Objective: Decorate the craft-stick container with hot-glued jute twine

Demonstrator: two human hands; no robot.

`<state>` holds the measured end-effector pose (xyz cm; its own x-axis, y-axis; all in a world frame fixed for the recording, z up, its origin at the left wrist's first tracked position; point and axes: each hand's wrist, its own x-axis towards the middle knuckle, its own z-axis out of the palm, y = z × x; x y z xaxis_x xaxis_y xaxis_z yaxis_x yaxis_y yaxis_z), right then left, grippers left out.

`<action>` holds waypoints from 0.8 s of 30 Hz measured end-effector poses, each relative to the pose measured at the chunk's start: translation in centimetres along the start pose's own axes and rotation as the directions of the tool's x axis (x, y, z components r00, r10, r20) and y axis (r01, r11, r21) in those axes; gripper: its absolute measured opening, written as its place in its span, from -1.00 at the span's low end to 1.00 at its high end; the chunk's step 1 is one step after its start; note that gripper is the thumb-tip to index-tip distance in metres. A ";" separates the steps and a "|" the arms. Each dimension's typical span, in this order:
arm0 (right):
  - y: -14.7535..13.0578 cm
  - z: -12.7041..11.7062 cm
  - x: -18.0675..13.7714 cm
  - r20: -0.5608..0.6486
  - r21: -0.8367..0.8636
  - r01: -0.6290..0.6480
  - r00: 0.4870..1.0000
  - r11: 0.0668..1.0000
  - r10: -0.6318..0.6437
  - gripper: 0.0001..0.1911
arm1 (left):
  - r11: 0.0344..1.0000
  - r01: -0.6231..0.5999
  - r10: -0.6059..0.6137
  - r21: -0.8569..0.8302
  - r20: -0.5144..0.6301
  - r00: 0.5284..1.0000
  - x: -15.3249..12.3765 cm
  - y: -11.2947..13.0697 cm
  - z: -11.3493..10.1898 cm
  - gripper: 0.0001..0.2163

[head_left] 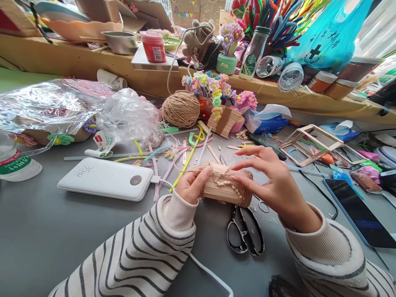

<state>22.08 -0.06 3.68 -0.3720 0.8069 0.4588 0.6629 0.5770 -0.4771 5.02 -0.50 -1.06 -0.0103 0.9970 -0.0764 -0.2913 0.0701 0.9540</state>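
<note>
A small craft-stick holder [221, 190], made of flat wooden sticks side by side, lies on its side between my hands. Brown twine wraps its right end, and a thin beaded-looking trim [227, 181] loops loosely across the sticks. My left hand [192, 185] pinches the left end, thumb on top, with a strand of twine running out by its fingers. Over the right end is my right hand [269, 177], fingers spread, its thumb and index finger at the holder's surface. Black-handled scissors [246, 235] lie just below, their blades hidden under the holder.
A white power bank [105, 179] with a cable sits left. Behind stand a twine ball [181, 108] and a stick box [225, 121] of fuzzy flowers. Pipe cleaners and loose sticks litter the middle. A phone [360, 212] and a wooden frame [312, 142] lie right.
</note>
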 end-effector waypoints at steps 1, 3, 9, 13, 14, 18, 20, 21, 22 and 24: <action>0.0 0.0 0.0 0.008 -0.006 0.008 1.000 1.000 -0.008 -0.90 | 1.000 -0.010 0.010 0.001 0.001 1.000 0.0 0.0 0.0 -0.76; -0.1 0.2 0.0 0.012 -0.007 0.016 1.000 1.000 -0.016 -0.92 | 1.000 -0.017 0.017 -0.009 0.001 1.000 0.0 0.0 0.0 -0.77; -0.4 0.7 -0.1 -0.028 0.025 0.050 0.998 0.998 -0.049 -0.92 | 0.996 0.058 -0.053 -0.062 0.088 0.995 0.1 0.1 -0.1 -0.68; -0.8 1.0 -0.3 -0.049 0.042 0.061 0.997 0.997 -0.059 -0.92 | 0.988 0.121 -0.107 -0.094 0.145 0.984 -0.2 0.4 -0.1 -0.64; -0.9 1.2 -0.3 -0.054 0.040 0.060 0.997 0.997 -0.058 -0.93 | 0.984 0.141 -0.123 -0.111 0.156 0.980 -0.3 0.4 0.0 -0.64; -1.1 1.6 -0.4 -0.063 0.042 0.048 0.997 0.998 -0.046 -0.93 | 0.975 0.166 -0.137 -0.151 0.183 0.973 -0.5 0.5 0.1 -0.68; -1.1 1.6 -0.4 -0.061 0.047 0.041 0.997 0.998 -0.038 -0.93 | 0.979 0.145 -0.119 -0.143 0.178 0.977 -0.5 0.3 0.1 -0.69; -1.0 1.7 -0.4 -0.060 0.049 0.038 0.998 0.998 -0.035 -0.93 | 0.981 0.137 -0.112 -0.140 0.174 0.978 -0.5 0.2 0.0 -0.70; -1.0 1.7 -0.4 -0.059 0.050 0.035 0.998 0.998 -0.032 -0.94 | 0.982 0.133 -0.109 -0.137 0.171 0.979 -0.5 0.1 0.0 -0.70; -1.0 1.6 -0.4 -0.056 0.054 0.031 0.998 0.998 -0.028 -0.93 | 0.982 0.134 -0.110 -0.133 0.171 0.979 -0.4 0.0 -0.1 -0.71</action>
<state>20.56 -0.76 2.72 -0.3532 0.7822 0.5132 0.6153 0.6074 -0.5024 4.92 -0.89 -1.08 0.1861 0.9738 -0.1305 -0.4147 0.1982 0.8881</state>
